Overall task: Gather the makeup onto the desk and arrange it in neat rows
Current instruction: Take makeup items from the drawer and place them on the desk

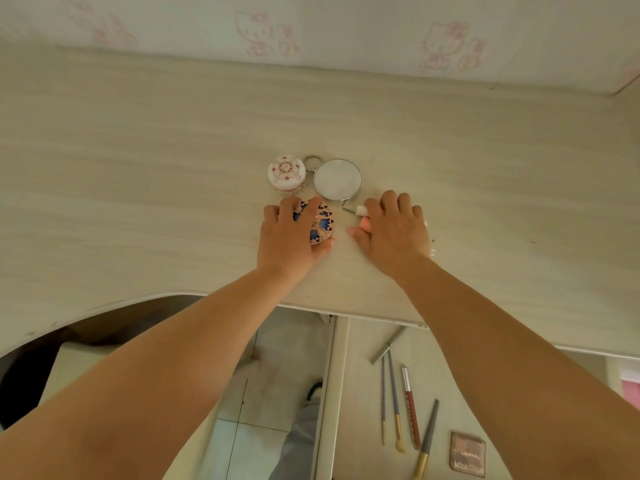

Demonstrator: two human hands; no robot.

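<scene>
On the table [138, 150], the left hand [291, 237] grips a blue patterned compact [322, 223]; the right hand [394, 230] pinches a small stick [360, 210]. Placement step: align both beneath the mirror [337, 178], then fetch the brushes [394, 403] below.

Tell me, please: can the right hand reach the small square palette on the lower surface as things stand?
Probably yes, but not at once. The right hand rests on small items on the desk. The square palette lies uncovered on the lower surface beside the brushes, under the right forearm.
</scene>
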